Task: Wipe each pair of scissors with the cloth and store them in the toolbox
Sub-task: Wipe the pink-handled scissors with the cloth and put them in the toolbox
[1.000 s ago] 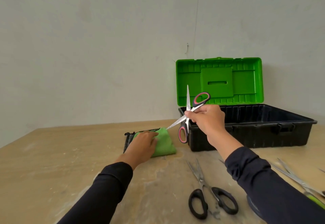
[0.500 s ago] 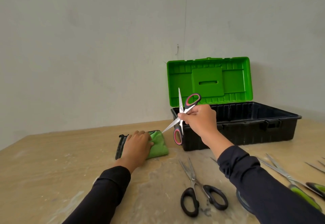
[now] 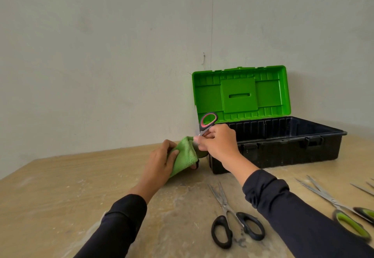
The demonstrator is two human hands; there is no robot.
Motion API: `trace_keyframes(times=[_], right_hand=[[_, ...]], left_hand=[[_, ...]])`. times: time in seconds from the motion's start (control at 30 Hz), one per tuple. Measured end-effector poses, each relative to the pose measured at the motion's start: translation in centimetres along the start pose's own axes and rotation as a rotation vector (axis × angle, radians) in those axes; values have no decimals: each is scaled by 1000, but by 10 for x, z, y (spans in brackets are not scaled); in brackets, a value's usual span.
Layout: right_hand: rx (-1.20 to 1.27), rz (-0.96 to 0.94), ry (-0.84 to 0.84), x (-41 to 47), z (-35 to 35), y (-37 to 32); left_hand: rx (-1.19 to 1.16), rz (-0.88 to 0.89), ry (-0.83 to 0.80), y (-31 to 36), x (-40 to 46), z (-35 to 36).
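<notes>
My right hand [image 3: 217, 142] grips the red-and-black scissors [image 3: 207, 123] near their pivot, one handle loop sticking up above my fingers. My left hand [image 3: 162, 161] holds the green cloth [image 3: 185, 155] lifted off the table and folded around the scissors' blades, which are hidden inside it. The toolbox [image 3: 283, 148], black with its green lid standing open, sits just behind and to the right of my hands. Black-handled scissors [image 3: 234, 219] lie on the table in front, under my right forearm. Green-handled scissors [image 3: 344, 215] lie at the right edge.
A pale wall rises directly behind the wooden table [image 3: 60, 197]. More blade tips [image 3: 364, 187] poke in at the far right. A dark part of the cloth or an object beneath it [image 3: 195, 165] shows below my left hand.
My left hand has picked the cloth up off the table and raised it. My right hand has brought the scissors down so the cloth now covers the blades.
</notes>
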State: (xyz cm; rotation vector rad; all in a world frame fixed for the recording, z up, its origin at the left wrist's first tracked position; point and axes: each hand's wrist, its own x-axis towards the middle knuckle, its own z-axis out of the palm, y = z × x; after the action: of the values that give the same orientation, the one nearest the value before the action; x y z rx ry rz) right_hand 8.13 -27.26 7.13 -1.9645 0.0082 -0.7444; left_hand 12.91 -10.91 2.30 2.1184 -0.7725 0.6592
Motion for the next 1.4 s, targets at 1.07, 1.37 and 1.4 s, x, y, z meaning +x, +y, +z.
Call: trace_keyframes(times=[1.07, 1.37, 1.4], right_hand=[[270, -37, -253, 15, -30, -21], [135, -107, -278, 12, -25, -17], [113, -112, -268, 13, -25, -17]], left_hand=[[-67, 134, -109, 38, 26, -37], [-225, 28, -81, 34, 26, -37], [-229, 29, -85, 34, 26, -37]])
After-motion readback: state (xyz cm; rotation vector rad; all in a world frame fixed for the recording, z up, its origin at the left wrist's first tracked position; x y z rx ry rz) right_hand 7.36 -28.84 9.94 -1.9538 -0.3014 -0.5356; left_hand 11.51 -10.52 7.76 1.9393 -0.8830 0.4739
